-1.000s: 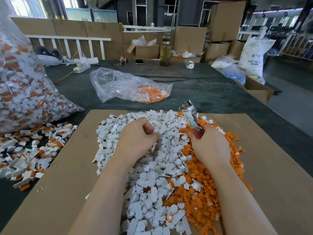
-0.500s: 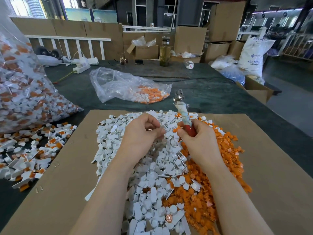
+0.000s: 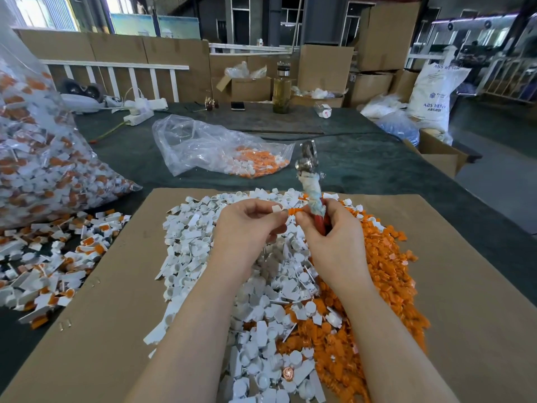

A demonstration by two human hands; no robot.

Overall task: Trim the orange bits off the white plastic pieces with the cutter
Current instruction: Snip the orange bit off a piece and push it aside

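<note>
A small, light, stiff piece (image 3: 279, 212) is pinched by its white tab in the left hand (image 3: 247, 228) above the pile (image 3: 232, 271), while the cutter (image 3: 312, 187) is gripped upright in the right hand (image 3: 331, 237).

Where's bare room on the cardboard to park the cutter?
Bare cardboard lies right of the orange pile, and more left of the white pile, toward the near left corner. The middle is crowded with both piles under the hands. Off the sheet's left edge, loose untrimmed pieces cover the table.
</note>
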